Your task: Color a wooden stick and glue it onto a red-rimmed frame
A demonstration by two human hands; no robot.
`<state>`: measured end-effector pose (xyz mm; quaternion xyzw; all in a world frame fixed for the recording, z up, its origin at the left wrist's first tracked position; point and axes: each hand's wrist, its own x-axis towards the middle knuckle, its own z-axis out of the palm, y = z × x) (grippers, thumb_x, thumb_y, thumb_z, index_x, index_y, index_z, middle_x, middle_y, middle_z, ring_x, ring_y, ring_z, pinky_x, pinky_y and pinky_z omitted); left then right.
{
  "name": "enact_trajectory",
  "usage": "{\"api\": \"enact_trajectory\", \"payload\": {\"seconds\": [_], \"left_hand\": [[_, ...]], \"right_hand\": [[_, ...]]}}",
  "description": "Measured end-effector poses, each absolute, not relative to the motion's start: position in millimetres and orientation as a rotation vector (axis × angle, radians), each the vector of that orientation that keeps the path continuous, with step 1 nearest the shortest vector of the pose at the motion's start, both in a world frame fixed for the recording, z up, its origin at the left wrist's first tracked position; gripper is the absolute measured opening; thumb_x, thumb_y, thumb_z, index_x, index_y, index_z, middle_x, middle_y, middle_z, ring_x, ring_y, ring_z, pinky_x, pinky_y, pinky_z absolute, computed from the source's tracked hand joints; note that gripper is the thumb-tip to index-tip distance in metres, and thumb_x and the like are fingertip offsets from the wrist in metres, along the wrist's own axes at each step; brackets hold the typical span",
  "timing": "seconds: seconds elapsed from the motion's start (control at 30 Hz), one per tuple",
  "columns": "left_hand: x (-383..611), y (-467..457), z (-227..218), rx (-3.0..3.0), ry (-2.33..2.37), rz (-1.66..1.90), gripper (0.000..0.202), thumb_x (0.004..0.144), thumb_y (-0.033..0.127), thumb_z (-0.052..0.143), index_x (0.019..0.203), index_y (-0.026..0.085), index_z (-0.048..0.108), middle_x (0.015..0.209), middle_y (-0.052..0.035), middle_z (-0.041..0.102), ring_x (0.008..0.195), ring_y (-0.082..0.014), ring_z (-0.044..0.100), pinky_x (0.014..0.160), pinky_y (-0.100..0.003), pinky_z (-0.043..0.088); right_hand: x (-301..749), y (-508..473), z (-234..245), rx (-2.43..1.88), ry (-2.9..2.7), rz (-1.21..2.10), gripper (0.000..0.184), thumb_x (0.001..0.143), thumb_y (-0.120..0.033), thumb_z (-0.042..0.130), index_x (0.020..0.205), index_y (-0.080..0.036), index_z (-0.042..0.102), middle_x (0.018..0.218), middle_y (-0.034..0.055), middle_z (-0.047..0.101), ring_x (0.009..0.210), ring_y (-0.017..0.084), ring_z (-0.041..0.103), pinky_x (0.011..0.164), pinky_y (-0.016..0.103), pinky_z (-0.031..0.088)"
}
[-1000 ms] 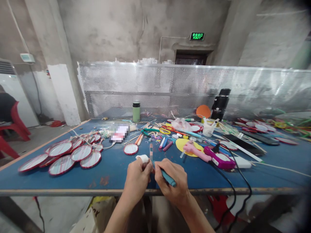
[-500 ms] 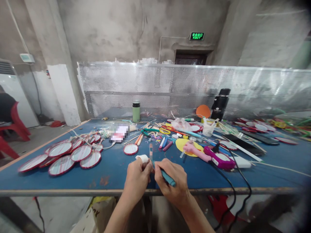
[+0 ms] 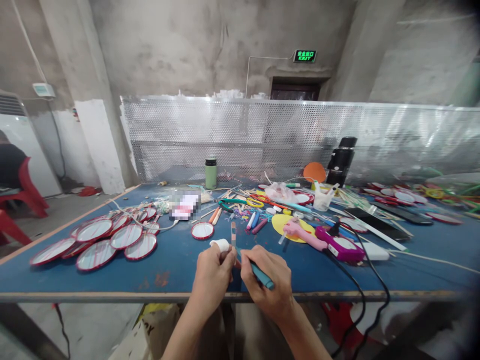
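Marker (image 3: 263,277) in R hand (image 3: 277,282), striped stick (image 3: 233,233) in L hand (image 3: 212,272).

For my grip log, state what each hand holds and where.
Right hand: a teal marker, by its barrel. Left hand: apparently a striped stick, below its far end.

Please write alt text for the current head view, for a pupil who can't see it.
A person's right hand holds a teal pen angled towards a banded stick in the left hand, over a cluttered blue table. Red-rimmed discs lie piled at left; coloured pens lie beyond the hands.
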<state>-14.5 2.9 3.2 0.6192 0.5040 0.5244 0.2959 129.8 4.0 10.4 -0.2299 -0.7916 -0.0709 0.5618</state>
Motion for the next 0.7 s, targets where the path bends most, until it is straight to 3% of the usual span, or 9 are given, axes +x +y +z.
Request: {"api": "enact_trajectory", "payload": {"seconds": [0.7], "left_hand": [[-14.1, 2.8, 3.3, 1.644, 1.336, 1.387, 0.028, 0.089, 0.042, 0.052, 0.069, 0.023, 0.047, 0.049, 0.0053, 0.052, 0.043, -0.0131, 0.051, 0.047, -0.023, 0.034]], "right_hand": [[129.6, 5.9, 10.2, -0.558, -1.869, -0.172, 0.011, 0.094, -0.010, 0.055, 0.089, -0.019, 0.059, 0.069, 0.0003, 0.060, 0.062, 0.014, 0.058, 0.062, 0.026, 0.045]]}}
